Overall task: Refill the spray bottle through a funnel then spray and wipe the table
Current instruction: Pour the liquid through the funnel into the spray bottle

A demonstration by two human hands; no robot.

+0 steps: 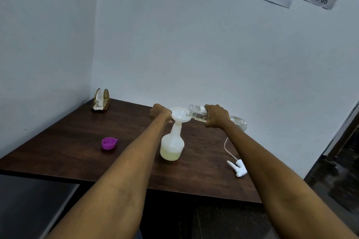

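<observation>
A translucent white spray bottle (172, 146) stands upright on the dark wooden table (77, 141), its bottom part filled with pale yellow liquid. A white funnel (180, 115) sits in its neck. My left hand (160, 112) grips the funnel's left rim. My right hand (216, 116) grips a clear refill bottle (198, 112) held almost level, its open mouth over the funnel's right edge. The white trigger sprayer head (239, 168) with its thin tube lies on the table to the right.
A purple cap (109, 143) lies open side up on the table's left part. A napkin holder (101, 100) with white tissue stands in the back left corner by the walls. Papers hang on the wall at upper right.
</observation>
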